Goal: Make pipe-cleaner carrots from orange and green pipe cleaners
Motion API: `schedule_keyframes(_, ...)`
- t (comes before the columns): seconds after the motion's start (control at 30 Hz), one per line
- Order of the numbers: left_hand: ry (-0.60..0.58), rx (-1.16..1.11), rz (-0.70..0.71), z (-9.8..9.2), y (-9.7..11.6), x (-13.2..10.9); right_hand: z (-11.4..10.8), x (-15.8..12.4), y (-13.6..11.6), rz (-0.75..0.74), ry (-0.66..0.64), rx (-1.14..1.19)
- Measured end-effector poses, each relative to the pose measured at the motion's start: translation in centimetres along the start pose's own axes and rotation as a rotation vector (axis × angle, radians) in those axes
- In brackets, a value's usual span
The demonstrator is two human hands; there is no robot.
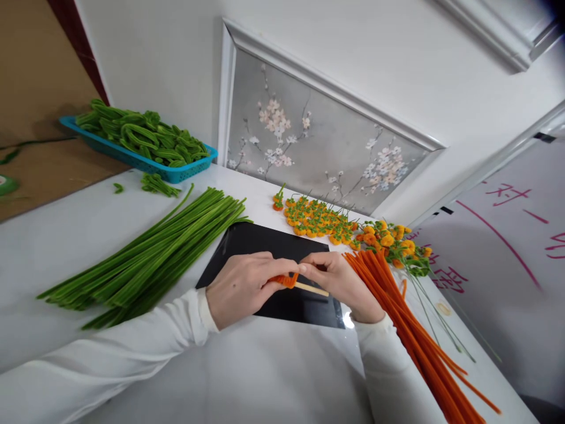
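Observation:
My left hand (247,285) is closed around an orange pipe cleaner (289,280) that is coiled on a thin pale wooden stick (312,288). Thumb and fingertips of my right hand (339,280) pinch together at the end of that coil, close to my left fingertips. The stick's bare end points right, under my right hand. Both hands are above a black rectangular board (282,312) on the white table. Close to my right wrist lies a bundle of straight orange pipe cleaners (415,335).
Long green pipe cleaners (163,253) lie in a bundle at the left. Behind them, a blue basket (176,173) holds many bent green pieces. Small orange-yellow flowers (315,217) sit along the back, with a bunch of flowers (391,241) at the right. A whiteboard (498,235) stands beside the table.

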State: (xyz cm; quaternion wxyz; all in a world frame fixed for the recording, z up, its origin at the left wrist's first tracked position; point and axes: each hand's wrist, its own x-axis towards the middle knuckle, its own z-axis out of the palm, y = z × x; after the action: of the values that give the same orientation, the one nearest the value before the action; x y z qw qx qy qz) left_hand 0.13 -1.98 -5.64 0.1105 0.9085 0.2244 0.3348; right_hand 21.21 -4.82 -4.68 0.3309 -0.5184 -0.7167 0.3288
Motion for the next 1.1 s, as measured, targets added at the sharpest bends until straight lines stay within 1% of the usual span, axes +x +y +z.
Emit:
schedule_keyframes(0.17,-0.009,-0.102,0.053,0.6,-0.3,-0.3,0.1,-0.2,-0.5,0.011,-0.095,0.038)
schedule_keyframes(0.23,-0.011,-0.166,0.045,0.7,-0.3,-0.2,0.0,-0.4,-0.6,0.027,-0.138,0.076)
schedule_keyframes(0.3,-0.011,-0.251,-0.010,0.6,-0.2,-0.1,-0.1,-0.5,-0.5,0.051,-0.207,0.145)
schedule_keyframes(0.37,-0.017,-0.349,-0.097,0.4,0.0,0.1,0.0,-0.6,-0.5,0.081,-0.278,0.230)
schedule_keyframes(0.43,-0.010,-0.423,-0.198,0.1,0.1,0.3,0.3,-0.6,-0.5,0.093,-0.286,0.318)
schedule_keyframes(0.47,-0.001,-0.440,-0.242,0.0,0.1,0.4,0.6,-0.6,-0.5,0.084,-0.252,0.364)
schedule_keyframes(0.53,0.012,-0.433,-0.302,-0.2,0.2,0.5,1.3,-0.4,-0.6,0.048,-0.123,0.445)
schedule_keyframes(0.6,-0.002,-0.408,-0.308,-0.3,0.2,0.6,2.2,0.0,-0.6,0.021,0.023,0.484)
schedule_keyframes(0.67,-0.018,-0.415,-0.291,-0.4,0.3,0.7,3.2,0.3,-0.5,0.019,0.118,0.493)
schedule_keyframes(0.77,-0.009,-0.455,-0.309,-0.4,0.2,0.7,4.5,0.6,-0.5,0.019,0.204,0.543)
schedule_keyframes(0.87,0.034,-0.437,-0.410,-0.1,0.1,0.6,5.4,0.7,-0.6,0.000,0.287,0.578)
schedule_keyframes(0.97,0.080,-0.381,-0.487,-0.2,0.1,0.6,6.0,0.7,-0.6,-0.026,0.324,0.517)
schedule_keyframes(1.03,0.071,-0.379,-0.490,-0.4,0.2,0.6,6.0,0.6,-0.6,-0.059,0.340,0.458)
schedule_keyframes(1.1,0.043,-0.406,-0.463,-0.7,0.2,0.6,5.9,0.6,-0.5,-0.101,0.356,0.385)
